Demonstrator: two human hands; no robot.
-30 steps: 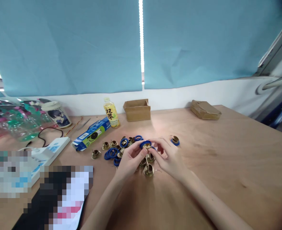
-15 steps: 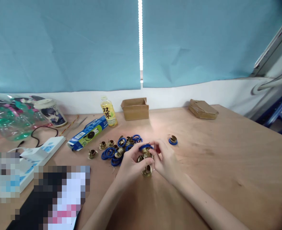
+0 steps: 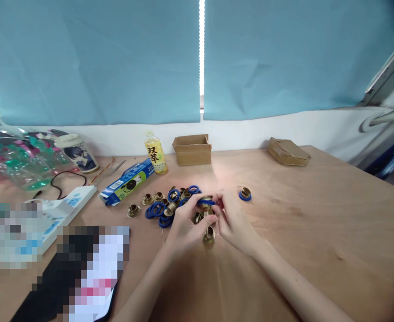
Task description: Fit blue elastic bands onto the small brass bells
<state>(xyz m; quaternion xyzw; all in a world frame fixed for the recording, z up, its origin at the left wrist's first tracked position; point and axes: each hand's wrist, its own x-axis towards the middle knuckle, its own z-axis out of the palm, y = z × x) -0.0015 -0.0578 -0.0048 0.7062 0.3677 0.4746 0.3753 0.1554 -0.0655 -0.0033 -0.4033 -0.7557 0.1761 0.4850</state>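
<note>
My left hand [image 3: 187, 223] pinches a small brass-coloured fitting [image 3: 207, 210] between thumb and fingers. Around the fitting, close under its top, sits a blue ring [image 3: 211, 202]. My right hand [image 3: 239, 226] has its fingertips closed on the ring's right side. Just below both hands stands another brass fitting [image 3: 209, 234], partly covered by the fingers. A loose pile of brass fittings [image 3: 170, 209] and blue rings [image 3: 155, 210] lies left of my hands. To the right, one fitting [image 3: 246, 192] rests on the table with a blue ring around its base.
Behind the pile are a blue-green carton [image 3: 127, 182], a yellow drink bottle [image 3: 155, 154] and an open cardboard box [image 3: 193, 156]. A flattened brown package [image 3: 289, 152] lies back right. At left are a power strip [image 3: 70, 210], a lidded cup [image 3: 79, 154], clear bottles [image 3: 26, 161] and a blurred-out dark object [image 3: 56, 277].
The blue ring has moved from the top of the held fitting to slightly lower, so the brass top now shows above it. The whole view has shifted slightly.
</note>
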